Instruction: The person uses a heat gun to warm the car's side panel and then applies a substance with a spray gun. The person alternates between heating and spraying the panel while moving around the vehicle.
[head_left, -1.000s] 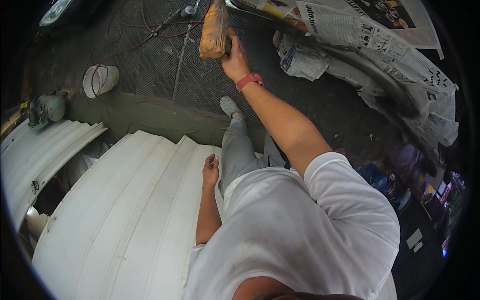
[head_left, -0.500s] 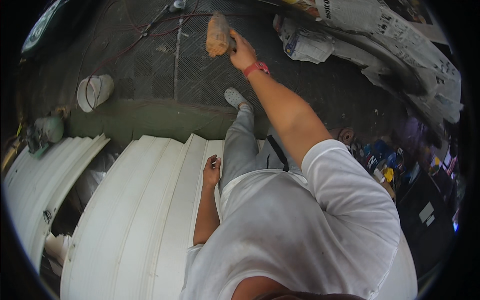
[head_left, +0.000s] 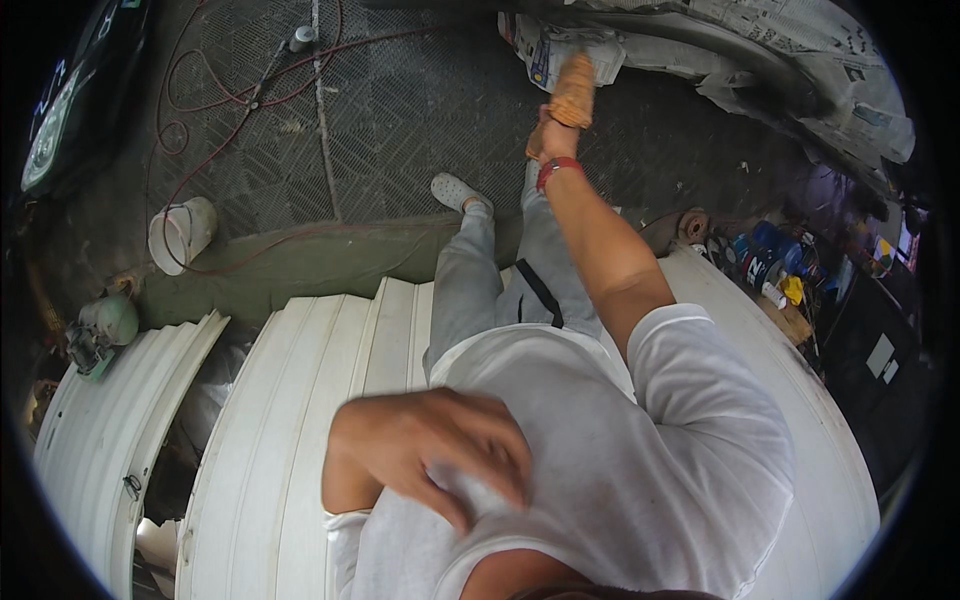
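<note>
My right hand [head_left: 553, 140] is out ahead of me, closed round the lower end of an orange-brown stained, bottle-shaped thing [head_left: 573, 92]. Its exact kind does not show; its top lies in front of newspaper sheeting. A red band circles that wrist. My left hand [head_left: 430, 450] is close up before my white shirt [head_left: 600, 440], blurred by motion. Its fingers are bent and point down to the right, and whether anything is between them cannot be made out.
White ribbed panels [head_left: 270, 430] stand close by me. A white bucket [head_left: 190, 235] lies tipped at the left, near a red hose [head_left: 215, 165] on the dark mat. Newspaper [head_left: 580, 55] covers something at the far right. A car headlight [head_left: 48, 135] shows far left.
My left hand has risen from beside my leg to my chest; the small white thing it held no longer shows. My right hand has swung right with the orange-brown thing.
</note>
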